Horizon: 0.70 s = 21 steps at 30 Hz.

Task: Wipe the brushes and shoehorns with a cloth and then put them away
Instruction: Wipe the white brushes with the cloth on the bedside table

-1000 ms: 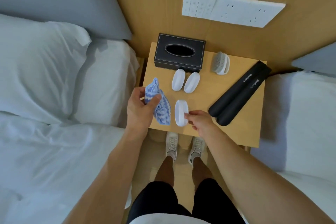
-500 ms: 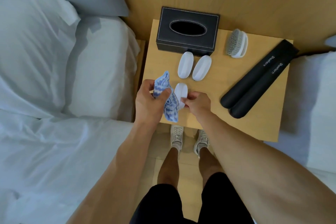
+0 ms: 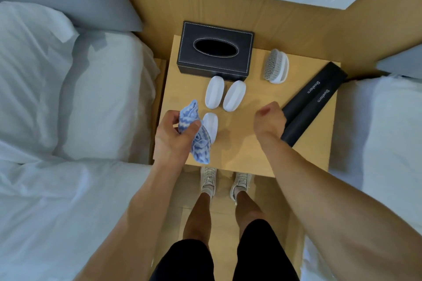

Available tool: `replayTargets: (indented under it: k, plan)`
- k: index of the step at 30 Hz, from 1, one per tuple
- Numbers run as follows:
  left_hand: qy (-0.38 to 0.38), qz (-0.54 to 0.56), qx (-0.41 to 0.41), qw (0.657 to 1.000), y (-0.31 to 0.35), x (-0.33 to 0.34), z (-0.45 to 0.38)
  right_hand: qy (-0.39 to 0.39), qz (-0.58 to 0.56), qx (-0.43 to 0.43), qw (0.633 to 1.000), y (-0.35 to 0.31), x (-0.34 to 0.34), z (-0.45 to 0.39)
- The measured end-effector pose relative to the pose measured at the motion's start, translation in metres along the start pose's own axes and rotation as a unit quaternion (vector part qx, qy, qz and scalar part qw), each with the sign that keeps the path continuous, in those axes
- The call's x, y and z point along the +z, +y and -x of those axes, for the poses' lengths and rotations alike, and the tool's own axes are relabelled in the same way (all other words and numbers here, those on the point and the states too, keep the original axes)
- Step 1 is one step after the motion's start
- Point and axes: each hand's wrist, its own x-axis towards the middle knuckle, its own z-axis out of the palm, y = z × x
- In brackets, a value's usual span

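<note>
Nearest to us, our shoes (image 3: 225, 181) stand on the floor at the front edge of the table (image 3: 239, 157), with white bedding on both sides. Our left hand (image 3: 174, 138) hovers over the table's front left corner, its fingers (image 3: 170, 118) clamped on a crumpled blue-and-white cloth (image 3: 197, 134) that hangs down from the grip. Just behind the cloth and partly hidden by it, a white brush (image 3: 211, 125) lies back-up on the table. Our right hand (image 3: 270, 121) is over the middle of the table with its fingers curled together into a loose fist, holding nothing we can see, just beside the near ends of two black shoehorns (image 3: 312, 100), which lie side by side on a diagonal toward the far right corner. Farther back, two more white brushes (image 3: 225, 94) lie side by side, back-up. Beyond them a black tissue box (image 3: 215, 50) sits at the back left, and a fourth brush (image 3: 276, 66), tipped on its side with grey bristles showing, lies right of the box.
</note>
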Motion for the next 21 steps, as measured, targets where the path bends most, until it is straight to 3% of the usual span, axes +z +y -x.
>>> replayTargets:
  k: [2,5,10,17,21]
  plan:
    - [-0.002,0.004,0.005,1.000,0.005,0.003,0.000,0.060,-0.003,0.011,0.998,-0.004,-0.021,-0.034]
    - [-0.001,0.019,0.003,1.000,0.009,0.008,0.000,0.082,0.043,0.004,0.996,-0.011,-0.041,-0.085]
    - [0.012,0.046,0.003,0.999,0.012,0.014,0.002,0.027,0.069,-0.010,0.997,-0.026,-0.041,-0.144]
    - [0.014,0.073,-0.001,0.997,0.021,0.019,0.009,-0.022,0.117,-0.005,0.993,-0.037,-0.029,-0.165]
    - [-0.003,0.101,-0.008,0.995,0.038,0.027,0.017,-0.089,0.006,0.064,0.994,-0.042,-0.042,-0.153]
